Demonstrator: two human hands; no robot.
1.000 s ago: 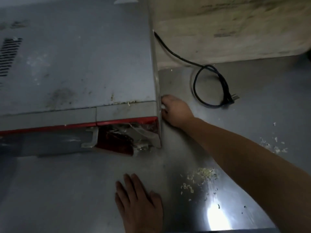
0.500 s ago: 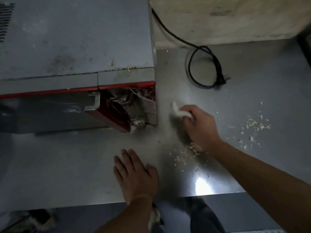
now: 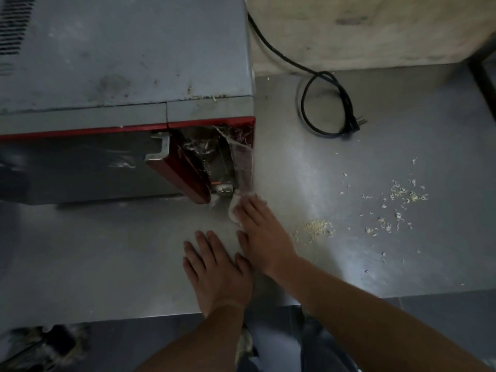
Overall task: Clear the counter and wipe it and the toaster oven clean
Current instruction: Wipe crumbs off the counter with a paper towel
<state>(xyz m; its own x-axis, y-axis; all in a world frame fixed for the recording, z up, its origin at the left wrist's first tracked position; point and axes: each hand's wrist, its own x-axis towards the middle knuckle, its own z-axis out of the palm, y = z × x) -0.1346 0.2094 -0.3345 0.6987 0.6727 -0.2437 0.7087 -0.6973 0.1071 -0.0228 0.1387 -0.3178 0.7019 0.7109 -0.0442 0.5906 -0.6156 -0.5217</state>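
— Hands first: what's each one doing?

— Right hand [image 3: 261, 232] lies flat with straight fingers, pressing a small white cloth [image 3: 234, 210] onto the table [image 3: 107, 264]. Left hand [image 3: 214, 272] rests palm down just beside it on the near side, fingers spread, holding nothing.

— Where is the cloth exactly?

— At the near right corner of the toaster oven [image 3: 120, 63], touching the table there. Only a strip shows past the fingertips, running near to far.

— And the oven?

— It fills the far left, its long axis running left to right, front facing the near edge. Red trim lines the front, and torn clear film hangs over the right-hand control area.

— Anything further out?

— Pale crumbs [image 3: 316, 228] sit to the right of the right hand, with more scattered further right. A black power cord [image 3: 322, 103] loops at the far right, its plug lying loose on the table.
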